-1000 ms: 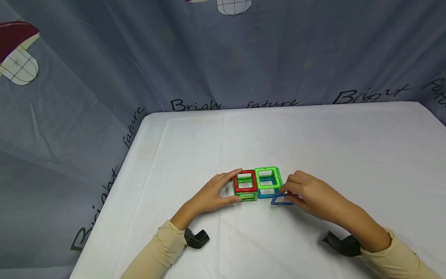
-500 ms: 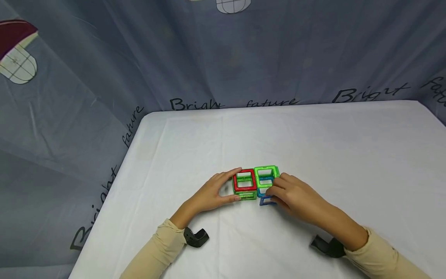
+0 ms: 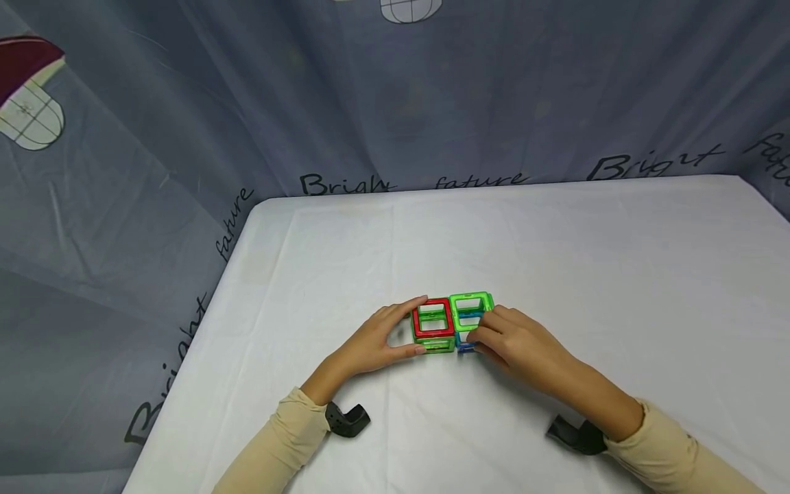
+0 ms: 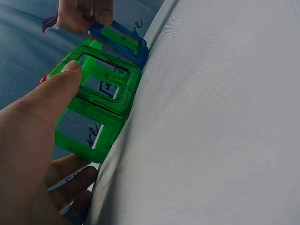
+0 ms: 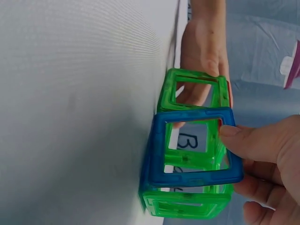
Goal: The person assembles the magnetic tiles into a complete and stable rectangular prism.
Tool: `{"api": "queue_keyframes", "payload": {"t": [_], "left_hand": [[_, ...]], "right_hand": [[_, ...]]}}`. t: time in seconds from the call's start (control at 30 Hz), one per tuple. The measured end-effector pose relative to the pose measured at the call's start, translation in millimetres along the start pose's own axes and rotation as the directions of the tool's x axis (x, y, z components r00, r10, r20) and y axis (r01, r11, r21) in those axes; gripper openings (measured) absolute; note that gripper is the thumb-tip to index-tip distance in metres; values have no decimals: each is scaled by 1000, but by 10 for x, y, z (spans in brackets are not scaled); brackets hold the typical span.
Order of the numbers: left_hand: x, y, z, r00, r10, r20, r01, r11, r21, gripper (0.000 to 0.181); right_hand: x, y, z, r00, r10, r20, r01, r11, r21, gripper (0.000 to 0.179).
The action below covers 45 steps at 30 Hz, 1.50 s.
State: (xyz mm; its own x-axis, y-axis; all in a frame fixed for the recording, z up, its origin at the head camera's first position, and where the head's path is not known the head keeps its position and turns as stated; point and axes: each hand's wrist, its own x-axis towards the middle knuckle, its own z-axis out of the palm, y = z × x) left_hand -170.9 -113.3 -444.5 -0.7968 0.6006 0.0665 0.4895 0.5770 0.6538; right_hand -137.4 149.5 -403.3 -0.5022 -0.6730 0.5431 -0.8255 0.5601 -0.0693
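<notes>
Two cubes of magnetic tiles stand side by side on the white table. The left cube has a red tile (image 3: 434,335) on top and a green front tile (image 4: 104,100). My left hand (image 3: 373,348) holds this cube, thumb on its front and index finger at its back corner. The right cube has a bright green tile (image 3: 454,314) on top, with blue lower down. My right hand (image 3: 527,350) pinches a blue square tile (image 5: 199,178) by its upper edge. The blue tile stands nearly upright at the right cube's front, its lower edge by the table.
The white cloth-covered table (image 3: 333,254) stretches around the cubes. A grey curtain (image 3: 469,89) with printed lettering hangs behind and to the left. Black wrist-worn devices, one of them the left device (image 3: 348,420), sit under both wrists near the cloth.
My right hand has moved left with the blue tile, bringing it from beside the right cube to its front and tilting it up against the cube. My left hand keeps its place.
</notes>
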Motion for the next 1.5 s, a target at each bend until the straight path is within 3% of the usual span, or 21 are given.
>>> {"api": "queue_keyframes", "payload": {"t": [0.27, 0.57, 1.13, 1.5], "left_hand": [[5, -3, 4, 1000, 3, 1, -3, 1000, 1, 76], [12, -11, 6, 1000, -8, 4, 7, 1000, 8, 76], [17, 13, -11, 1000, -4, 14, 4, 1000, -8, 76], [9, 10, -7, 999, -32, 25, 33, 999, -13, 76]], "right_hand": [[-10, -22, 37, 999, 41, -14, -41, 999, 9, 27], [-11, -40, 67, 999, 37, -17, -38, 997, -73, 28], [-27, -21, 26, 996, 94, -8, -94, 989, -111, 31], [-31, 20, 47, 991, 131, -18, -132, 983, -127, 33]]}}
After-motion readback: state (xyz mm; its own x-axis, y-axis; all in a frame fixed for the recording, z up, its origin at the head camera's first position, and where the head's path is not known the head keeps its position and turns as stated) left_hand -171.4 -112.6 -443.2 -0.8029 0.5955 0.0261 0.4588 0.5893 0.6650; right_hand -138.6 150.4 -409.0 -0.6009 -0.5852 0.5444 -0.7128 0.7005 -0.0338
